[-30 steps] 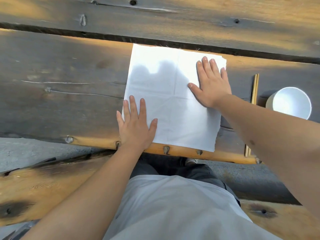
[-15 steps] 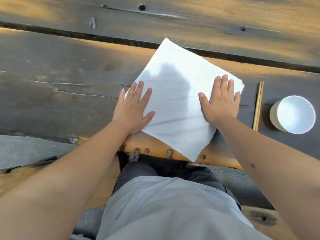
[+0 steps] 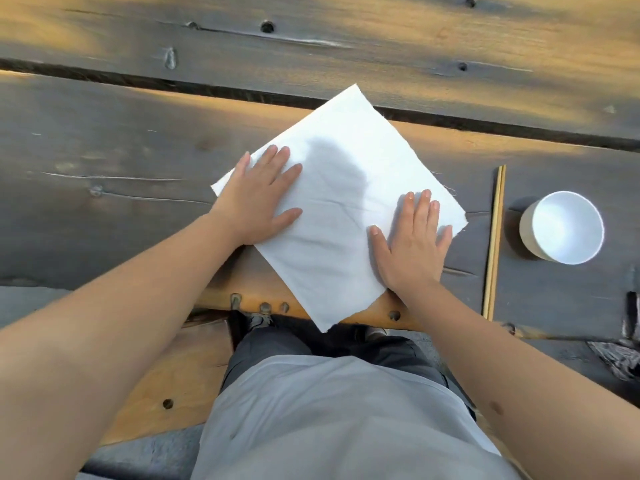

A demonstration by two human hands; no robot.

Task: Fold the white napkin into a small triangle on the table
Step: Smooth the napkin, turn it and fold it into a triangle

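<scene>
The white napkin lies unfolded and flat on the wooden table, turned like a diamond, with one corner pointing away from me and the near corner hanging just past the table's front edge. My left hand rests flat on its left corner, fingers spread. Flat on the right part of the napkin, near its right corner, is my right hand. Neither hand grips the cloth.
A pair of wooden chopsticks lies lengthwise to the right of the napkin. Beyond them stands a white bowl. A dark gap runs between the table planks behind the napkin. A bench is below the table edge.
The napkin has been turned from square-on to a diamond. Both hands turned with it, the left moving up and the right coming down toward me.
</scene>
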